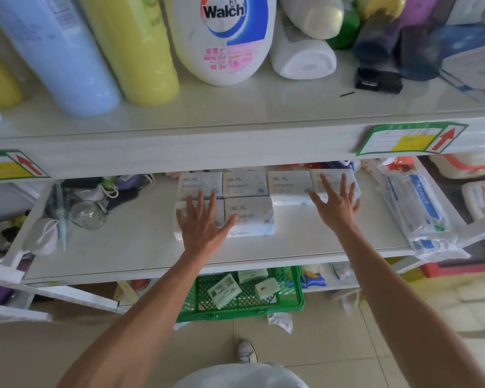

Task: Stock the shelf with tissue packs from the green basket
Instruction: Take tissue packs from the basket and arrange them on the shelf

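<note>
Several pale blue-white tissue packs (245, 184) lie in two rows on the middle white shelf (129, 247). My left hand (203, 224) rests flat, fingers spread, on the front-left pack, its thumb touching the front-right pack (252, 219). My right hand (336, 203) lies flat with fingers apart on the rightmost back pack (333, 175). Neither hand grips anything. Below on the floor stands the green basket (289, 306), holding three small packs (224, 289).
Tall bottles (224, 37) line the upper shelf, whose front edge (235, 147) overhangs the packs. A hairbrush, glass bowl (86, 214) and pouches crowd the shelf's left; bagged blue-white goods (420, 211) lie at right. My shoe (247, 351) stands on the tiled floor.
</note>
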